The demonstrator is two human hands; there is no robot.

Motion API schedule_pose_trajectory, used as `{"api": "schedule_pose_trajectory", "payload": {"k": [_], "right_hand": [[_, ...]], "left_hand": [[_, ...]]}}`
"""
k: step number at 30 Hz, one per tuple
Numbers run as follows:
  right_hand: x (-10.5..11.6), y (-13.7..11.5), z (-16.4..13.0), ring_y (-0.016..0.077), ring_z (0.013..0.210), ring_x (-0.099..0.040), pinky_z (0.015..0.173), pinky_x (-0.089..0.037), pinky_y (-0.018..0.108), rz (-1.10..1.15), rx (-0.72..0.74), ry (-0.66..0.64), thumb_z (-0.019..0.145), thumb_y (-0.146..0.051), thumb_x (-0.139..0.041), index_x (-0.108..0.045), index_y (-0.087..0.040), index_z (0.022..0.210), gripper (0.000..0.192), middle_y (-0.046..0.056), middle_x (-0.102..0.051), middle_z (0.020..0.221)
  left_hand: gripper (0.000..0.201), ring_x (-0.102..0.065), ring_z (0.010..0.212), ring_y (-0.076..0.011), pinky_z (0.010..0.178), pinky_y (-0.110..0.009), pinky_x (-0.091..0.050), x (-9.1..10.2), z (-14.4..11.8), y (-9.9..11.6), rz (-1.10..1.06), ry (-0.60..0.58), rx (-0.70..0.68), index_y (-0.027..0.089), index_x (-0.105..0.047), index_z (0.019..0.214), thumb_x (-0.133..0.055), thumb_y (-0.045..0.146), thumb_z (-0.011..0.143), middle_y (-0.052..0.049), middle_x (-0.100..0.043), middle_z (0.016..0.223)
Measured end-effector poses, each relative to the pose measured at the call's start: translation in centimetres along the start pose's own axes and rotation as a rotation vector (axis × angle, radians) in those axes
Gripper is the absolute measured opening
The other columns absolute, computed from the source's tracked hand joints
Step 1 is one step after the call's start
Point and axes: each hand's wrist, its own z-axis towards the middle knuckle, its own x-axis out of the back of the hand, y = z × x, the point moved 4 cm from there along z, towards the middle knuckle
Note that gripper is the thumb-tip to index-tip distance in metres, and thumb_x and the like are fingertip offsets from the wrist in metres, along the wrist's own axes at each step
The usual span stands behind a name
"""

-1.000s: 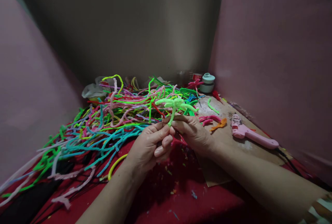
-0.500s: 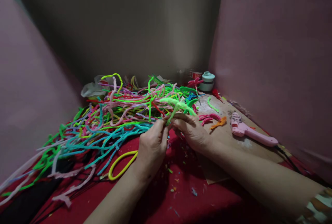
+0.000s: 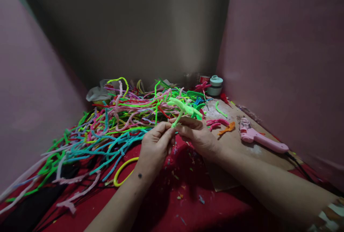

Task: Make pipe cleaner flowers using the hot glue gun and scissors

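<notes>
A light green pipe-cleaner flower [image 3: 185, 106] with a thin stem stands up between my two hands. My left hand [image 3: 158, 141] pinches the lower end of its stem between thumb and forefinger. From the other side, my right hand [image 3: 197, 135] closes thumb and fingers on the same stem, its fingertips touching those of the left. Behind them spreads a heap of loose pipe cleaners [image 3: 129, 112] in green, pink, turquoise and other colours. The very bottom of the stem is hidden by my fingers.
On the right a pink hot glue gun [image 3: 262, 139] lies on a brown board [image 3: 236, 153]. Pink pieces [image 3: 216, 122] and an orange piece [image 3: 228, 128] are near it. A pale blue jar [image 3: 215, 86] stands at the back. A yellow loop [image 3: 118, 173] rests on the red cloth [image 3: 172, 203].
My left hand has turned and its fingers have shifted on the stem. The flower has tilted slightly, its petals lower on the right. My right hand stays nearly in place.
</notes>
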Motion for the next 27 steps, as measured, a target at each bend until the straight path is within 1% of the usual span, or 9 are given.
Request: {"api": "schedule_pose_trajectory", "payload": {"k": [4,7,10,14,16,18,21,24,27], "right_hand": [[0.3,0.2,0.2,0.0059,0.050,-0.029,0.048,-0.020,0.023,0.022,-0.023,-0.031,0.074,-0.034,-0.068,-0.071,-0.021,0.094,0.024,-0.005,-0.046,0.058],[0.3,0.4,0.3,0.0058,0.049,-0.030,0.047,-0.020,0.022,0.100,-0.059,-0.065,0.073,-0.033,-0.069,-0.070,-0.019,0.094,0.025,-0.006,-0.044,0.055],[0.3,0.6,0.4,0.0070,0.051,-0.037,0.048,-0.025,0.022,0.177,-0.110,-0.073,0.069,-0.032,-0.071,-0.071,-0.019,0.090,0.025,-0.004,-0.051,0.059],[0.2,0.6,0.4,0.0081,0.053,-0.041,0.049,-0.029,0.022,0.234,-0.127,-0.056,0.066,-0.027,-0.071,-0.070,-0.018,0.081,0.018,-0.003,-0.053,0.059],[0.1,0.6,0.4,0.0080,0.053,-0.041,0.049,-0.030,0.022,0.250,-0.128,-0.036,0.065,-0.023,-0.070,-0.070,-0.017,0.078,0.014,-0.003,-0.052,0.059],[0.2,0.7,0.4,0.0078,0.053,-0.040,0.048,-0.029,0.022,0.257,-0.130,-0.014,0.066,-0.023,-0.069,-0.070,-0.017,0.077,0.012,-0.003,-0.052,0.060],[0.4,1.2,0.5,0.0075,0.053,-0.037,0.046,-0.025,0.021,0.237,-0.107,0.038,0.067,-0.023,-0.069,-0.070,-0.017,0.076,0.011,-0.002,-0.052,0.060],[0.7,1.7,0.5,0.0072,0.053,-0.033,0.045,-0.021,0.021,0.195,-0.078,0.068,0.068,-0.025,-0.070,-0.070,-0.017,0.079,0.014,-0.003,-0.049,0.060],[0.6,1.8,0.4,0.0071,0.052,-0.032,0.045,-0.021,0.021,0.142,-0.062,0.067,0.070,-0.029,-0.070,-0.070,-0.017,0.083,0.017,-0.003,-0.048,0.060]], "left_hand": [[0.026,-0.036,0.034,-0.0029,0.035,-0.015,-0.028,-0.3,0.1,0.0,-0.179,-0.095,0.060,0.015,-0.049,0.062,-0.061,0.031,0.079,0.006,-0.046,0.048],[0.024,-0.029,0.031,-0.0009,0.032,-0.013,-0.027,-0.7,0.0,-0.5,-0.395,-0.229,0.179,0.015,-0.050,0.065,-0.062,0.030,0.079,0.007,-0.045,0.049],[0.020,-0.020,0.030,0.0003,0.027,-0.012,-0.025,-1.2,-0.1,-0.9,-0.564,-0.354,0.300,0.016,-0.053,0.072,-0.064,0.031,0.077,0.009,-0.042,0.049],[0.018,-0.017,0.031,0.0007,0.027,-0.012,-0.026,-1.4,-0.1,-1.1,-0.576,-0.377,0.333,0.016,-0.055,0.079,-0.065,0.031,0.076,0.010,-0.039,0.050],[0.019,-0.022,0.031,-0.0003,0.029,-0.013,-0.028,-1.3,-0.1,-0.9,-0.492,-0.359,0.298,0.016,-0.055,0.080,-0.062,0.034,0.079,0.009,-0.041,0.052],[0.019,-0.032,0.034,-0.0024,0.033,-0.016,-0.032,-1.1,0.0,-0.6,-0.311,-0.323,0.220,0.017,-0.054,0.080,-0.059,0.036,0.080,0.007,-0.046,0.055],[0.016,-0.044,0.043,-0.0069,0.043,-0.019,-0.036,-0.7,0.1,-0.3,0.091,-0.194,0.006,0.017,-0.054,0.074,-0.056,0.032,0.080,0.004,-0.049,0.058],[0.011,-0.044,0.051,-0.0096,0.052,-0.021,-0.035,-0.3,0.0,-0.2,0.490,0.009,-0.254,0.019,-0.053,0.071,-0.054,0.025,0.080,0.003,-0.049,0.059],[0.011,-0.044,0.052,-0.0107,0.055,-0.022,-0.033,-0.2,-0.1,-0.5,0.694,0.082,-0.386,0.020,-0.055,0.073,-0.049,0.022,0.082,0.003,-0.049,0.059]]}}
